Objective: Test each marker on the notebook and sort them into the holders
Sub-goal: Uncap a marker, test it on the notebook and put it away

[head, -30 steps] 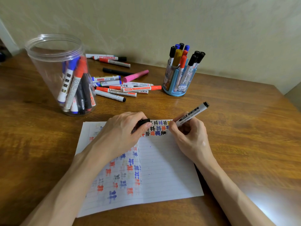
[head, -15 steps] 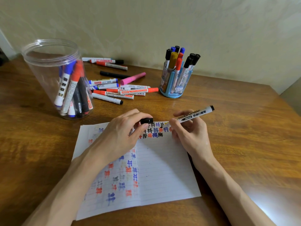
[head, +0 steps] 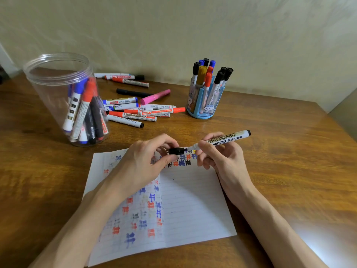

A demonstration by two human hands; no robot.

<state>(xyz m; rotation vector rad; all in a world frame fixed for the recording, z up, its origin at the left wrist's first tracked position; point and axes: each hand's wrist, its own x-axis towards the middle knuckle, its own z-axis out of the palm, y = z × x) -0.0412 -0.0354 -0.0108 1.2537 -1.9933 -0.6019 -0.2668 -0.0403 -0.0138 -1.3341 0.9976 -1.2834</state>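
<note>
Recapping: the right hand (head: 222, 161) pinches the whiteboard marker (head: 227, 138), tip pointing left (barrel rising rightward); the left hand (head: 144, 165) pinches the black cap (head: 176, 151) just beside that tip, roughly in line.

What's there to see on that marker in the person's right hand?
The marker is a slim white plastic barrel printed WHITEBOARD, with a black end plug. It is uncapped and lies almost level above the top edge of the notebook, tip pointing left. The right hand pinches it near the front; the left hand holds its black cap right at the tip.
</note>
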